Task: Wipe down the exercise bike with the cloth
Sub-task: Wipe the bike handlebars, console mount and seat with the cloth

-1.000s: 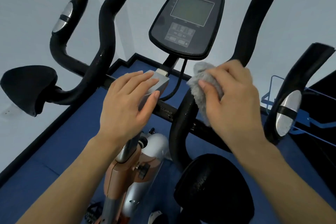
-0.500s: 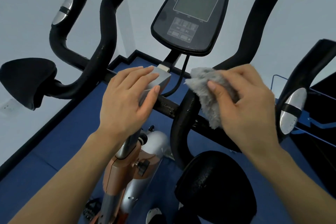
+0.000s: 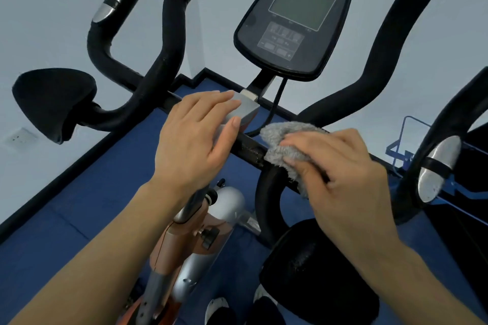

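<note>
The exercise bike fills the view: black handlebars, a dark console with a grey screen, and an orange and silver frame below. My left hand lies flat on the grey block at the top of the stem, fingers together, gripping nothing. My right hand presses a fluffy grey cloth onto the black crossbar, just right of the stem. The cloth wraps over the bar where the right handlebar branches off.
Black padded elbow rests sit at the left and the lower right. Silver pulse sensors are set in the grips. A cable hangs from the console. Blue floor meets pale walls; a blue metal rack stands at the right.
My right hand has slid the cloth down and left from the right handlebar onto the crossbar. My left hand has stayed on the grey block.
</note>
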{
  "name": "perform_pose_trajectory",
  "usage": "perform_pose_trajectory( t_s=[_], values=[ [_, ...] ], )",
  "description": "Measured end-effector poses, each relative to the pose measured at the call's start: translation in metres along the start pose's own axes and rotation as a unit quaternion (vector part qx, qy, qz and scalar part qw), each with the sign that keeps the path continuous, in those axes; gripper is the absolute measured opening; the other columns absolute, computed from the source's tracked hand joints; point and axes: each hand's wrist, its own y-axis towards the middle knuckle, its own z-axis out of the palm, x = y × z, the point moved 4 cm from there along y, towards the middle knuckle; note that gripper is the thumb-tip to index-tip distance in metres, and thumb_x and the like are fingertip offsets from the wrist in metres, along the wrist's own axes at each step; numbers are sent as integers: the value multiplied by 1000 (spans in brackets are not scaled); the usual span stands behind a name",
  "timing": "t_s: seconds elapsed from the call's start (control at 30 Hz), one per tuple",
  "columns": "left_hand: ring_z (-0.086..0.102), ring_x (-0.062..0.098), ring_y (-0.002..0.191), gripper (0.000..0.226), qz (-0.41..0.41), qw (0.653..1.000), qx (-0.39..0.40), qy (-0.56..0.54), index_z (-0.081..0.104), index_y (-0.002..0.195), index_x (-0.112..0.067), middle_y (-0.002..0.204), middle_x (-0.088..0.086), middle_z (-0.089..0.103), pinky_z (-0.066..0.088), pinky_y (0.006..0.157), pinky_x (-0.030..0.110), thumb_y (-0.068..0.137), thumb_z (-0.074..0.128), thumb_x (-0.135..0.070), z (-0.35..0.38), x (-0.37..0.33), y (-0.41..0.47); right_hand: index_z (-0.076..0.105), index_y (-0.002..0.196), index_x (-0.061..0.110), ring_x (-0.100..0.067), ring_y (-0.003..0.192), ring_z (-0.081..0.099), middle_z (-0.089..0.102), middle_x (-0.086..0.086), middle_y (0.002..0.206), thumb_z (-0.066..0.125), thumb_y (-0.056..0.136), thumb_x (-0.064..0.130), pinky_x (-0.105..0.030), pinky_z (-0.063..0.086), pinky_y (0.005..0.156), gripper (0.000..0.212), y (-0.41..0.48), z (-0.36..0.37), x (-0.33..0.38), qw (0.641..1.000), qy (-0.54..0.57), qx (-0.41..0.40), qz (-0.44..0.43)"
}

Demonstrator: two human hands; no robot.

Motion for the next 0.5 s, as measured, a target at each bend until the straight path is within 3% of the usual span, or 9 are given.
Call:
perform_pose_trajectory(
  t_s=[0.17, 0.33, 0.5],
  values=[
    [54, 22, 113, 39, -1, 1000, -6, -7, 65, 114, -10, 121, 1, 62, 39, 94, 32, 96, 36, -30, 1, 1, 0, 69, 102, 15, -8, 86, 53, 55, 24, 88, 68, 81, 14, -12, 43, 78, 21, 16, -11, -12, 999, 36, -12, 37],
    [55, 22, 112, 39, 6, 1000, -13, -26, 65, 113, -9, 120, 3, 63, 41, 93, 35, 96, 36, -28, 0, 1, -1, 72, 97, 12, -14, 80, 57, 64, 12, 89, 71, 78, 13, -16, 46, 73, 19, -1, -7, -4, 1000, 17, 11, 1],
    [55, 22, 111, 39, -4, 999, -28, -28, 65, 113, -9, 119, 3, 63, 41, 92, 34, 96, 35, -29, -1, 0, -3, 68, 106, 12, -7, 94, 61, 66, 7, 100, 68, 79, 10, -16, 47, 84, 27, -8, -15, -4, 991, 108, -37, 70]
  ],
)
